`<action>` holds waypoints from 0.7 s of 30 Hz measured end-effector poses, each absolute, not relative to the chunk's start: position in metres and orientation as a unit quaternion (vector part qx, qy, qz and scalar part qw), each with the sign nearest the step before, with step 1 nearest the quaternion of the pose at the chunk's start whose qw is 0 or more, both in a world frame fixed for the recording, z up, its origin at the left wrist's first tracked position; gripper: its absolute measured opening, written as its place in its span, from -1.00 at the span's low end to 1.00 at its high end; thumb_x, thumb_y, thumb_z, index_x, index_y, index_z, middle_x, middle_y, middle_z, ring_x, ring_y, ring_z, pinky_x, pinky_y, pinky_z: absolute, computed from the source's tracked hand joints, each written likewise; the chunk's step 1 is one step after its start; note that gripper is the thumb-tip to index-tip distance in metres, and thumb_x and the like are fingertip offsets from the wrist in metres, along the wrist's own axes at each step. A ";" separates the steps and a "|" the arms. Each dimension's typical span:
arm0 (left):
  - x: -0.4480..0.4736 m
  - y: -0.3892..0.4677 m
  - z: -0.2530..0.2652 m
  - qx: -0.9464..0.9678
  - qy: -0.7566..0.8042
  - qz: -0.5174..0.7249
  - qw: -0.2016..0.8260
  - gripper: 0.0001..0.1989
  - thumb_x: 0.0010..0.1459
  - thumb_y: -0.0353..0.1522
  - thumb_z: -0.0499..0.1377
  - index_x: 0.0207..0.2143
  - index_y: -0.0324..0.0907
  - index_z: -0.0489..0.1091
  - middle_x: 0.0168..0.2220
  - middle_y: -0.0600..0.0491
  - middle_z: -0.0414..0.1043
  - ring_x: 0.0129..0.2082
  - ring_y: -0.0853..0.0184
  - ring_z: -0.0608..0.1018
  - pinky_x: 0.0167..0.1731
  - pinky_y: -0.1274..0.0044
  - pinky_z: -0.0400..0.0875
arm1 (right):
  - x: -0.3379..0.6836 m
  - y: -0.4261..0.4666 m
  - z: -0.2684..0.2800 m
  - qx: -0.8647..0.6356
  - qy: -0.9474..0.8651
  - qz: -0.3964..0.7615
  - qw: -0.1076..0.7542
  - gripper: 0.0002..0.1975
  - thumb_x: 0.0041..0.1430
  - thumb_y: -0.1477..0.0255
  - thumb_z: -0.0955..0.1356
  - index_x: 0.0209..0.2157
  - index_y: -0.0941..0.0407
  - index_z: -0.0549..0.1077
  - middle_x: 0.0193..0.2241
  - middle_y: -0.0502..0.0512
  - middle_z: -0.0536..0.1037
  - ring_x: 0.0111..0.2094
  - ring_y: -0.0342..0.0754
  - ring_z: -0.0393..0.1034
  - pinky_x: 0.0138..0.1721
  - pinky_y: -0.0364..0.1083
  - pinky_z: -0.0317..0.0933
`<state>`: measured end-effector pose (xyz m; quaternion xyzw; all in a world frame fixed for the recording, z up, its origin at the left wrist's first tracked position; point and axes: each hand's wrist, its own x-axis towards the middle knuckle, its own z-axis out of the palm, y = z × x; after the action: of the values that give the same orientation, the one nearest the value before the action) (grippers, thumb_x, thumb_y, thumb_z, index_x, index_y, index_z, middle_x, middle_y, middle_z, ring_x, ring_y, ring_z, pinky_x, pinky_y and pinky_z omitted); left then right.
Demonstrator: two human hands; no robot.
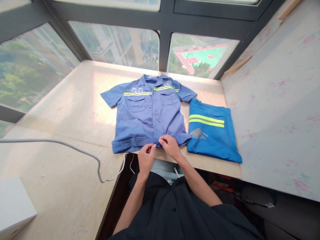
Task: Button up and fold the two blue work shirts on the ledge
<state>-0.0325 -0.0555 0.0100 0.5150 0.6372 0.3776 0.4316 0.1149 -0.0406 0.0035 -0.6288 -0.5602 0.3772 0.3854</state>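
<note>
A blue short-sleeved work shirt [135, 118] lies front up on the window ledge, with its collar toward the window. Yellow-green stripes cross its chest above two buttoned pockets. My left hand [146, 156] pinches the bottom hem at the middle of the front opening. Close beside it, my right hand [170, 146] grips the other side of the same hem, fingertips pressed together. Several buttons run down the front; whatever lies between my fingertips is too small to make out. To the right, a folded bright blue garment [212, 143] with yellow-green stripes touches the shirt's sleeve.
A pale cable [75, 151] crosses the ledge [62, 113] on the left and drops over its front edge. A white box [15, 203] sits at the lower left. Windows stand behind, and a flower-patterned wall [275, 110] bounds the right side.
</note>
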 end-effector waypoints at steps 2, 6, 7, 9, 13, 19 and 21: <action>-0.032 -0.056 0.008 0.519 0.638 0.378 0.425 -0.73 0.09 -0.15 0.26 -0.37 -0.18 0.54 -0.47 0.06 0.51 -0.53 0.36 0.45 -0.43 0.55 0.34 | 0.116 -0.038 0.001 -0.624 -0.529 0.426 0.387 -0.86 0.13 0.42 0.29 -0.47 0.09 0.42 -0.53 -0.03 0.45 -0.46 -0.10 0.33 -0.39 -0.14 0.22; -0.033 -0.057 0.004 0.524 0.640 0.377 0.416 -0.73 0.07 -0.15 0.27 -0.38 -0.18 0.54 -0.47 0.05 0.52 -0.53 0.36 0.44 -0.43 0.54 0.33 | 0.119 -0.035 0.001 -0.615 -0.489 0.482 0.387 -0.88 0.08 0.39 0.29 -0.48 0.10 0.42 -0.59 -0.08 0.41 -0.54 -0.14 0.31 -0.45 -0.16 0.22; -0.034 -0.057 0.004 0.526 0.641 0.375 0.414 -0.73 0.07 -0.15 0.27 -0.38 -0.18 0.54 -0.47 0.05 0.51 -0.53 0.37 0.44 -0.43 0.54 0.33 | 0.120 -0.034 0.002 -0.614 -0.486 0.487 0.387 -0.88 0.07 0.39 0.29 -0.48 0.10 0.41 -0.60 -0.08 0.41 -0.55 -0.14 0.30 -0.45 -0.16 0.22; -0.034 -0.057 0.004 0.533 0.644 0.369 0.407 -0.74 0.08 -0.16 0.26 -0.38 -0.17 0.54 -0.48 0.06 0.51 -0.53 0.37 0.43 -0.43 0.54 0.32 | 0.121 -0.033 0.003 -0.610 -0.479 0.500 0.384 -0.88 0.06 0.38 0.29 -0.48 0.10 0.41 -0.61 -0.09 0.40 -0.56 -0.15 0.30 -0.46 -0.17 0.21; -0.033 -0.056 0.003 0.549 0.646 0.357 0.392 -0.76 0.10 -0.17 0.24 -0.38 -0.17 0.53 -0.47 0.05 0.52 -0.52 0.36 0.44 -0.41 0.53 0.32 | 0.123 -0.031 0.002 -0.608 -0.460 0.532 0.368 -0.86 0.06 0.35 0.30 -0.49 0.10 0.41 -0.67 -0.11 0.36 -0.60 -0.16 0.27 -0.50 -0.17 0.15; -0.034 -0.053 -0.003 0.581 0.628 0.321 0.405 -0.76 0.12 -0.18 0.20 -0.47 -0.15 0.50 -0.52 0.08 0.48 -0.54 0.35 0.42 -0.42 0.53 0.25 | 0.123 -0.028 -0.004 -0.622 -0.473 0.521 0.344 -0.85 0.07 0.36 0.31 -0.48 0.13 0.44 -0.66 -0.11 0.37 -0.61 -0.17 0.26 -0.50 -0.19 0.13; -0.038 -0.052 -0.005 0.588 0.629 0.304 0.408 -0.76 0.11 -0.19 0.19 -0.49 -0.15 0.48 -0.56 0.10 0.44 -0.56 0.36 0.40 -0.44 0.54 0.23 | 0.122 -0.029 -0.006 -0.623 -0.500 0.510 0.319 -0.85 0.07 0.37 0.31 -0.48 0.13 0.44 -0.63 -0.09 0.41 -0.59 -0.17 0.28 -0.48 -0.18 0.15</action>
<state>-0.0381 -0.0523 -0.0050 0.5878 0.6293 0.3036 0.4079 0.1223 -0.0288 -0.0055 -0.6230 -0.4996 0.5104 0.3191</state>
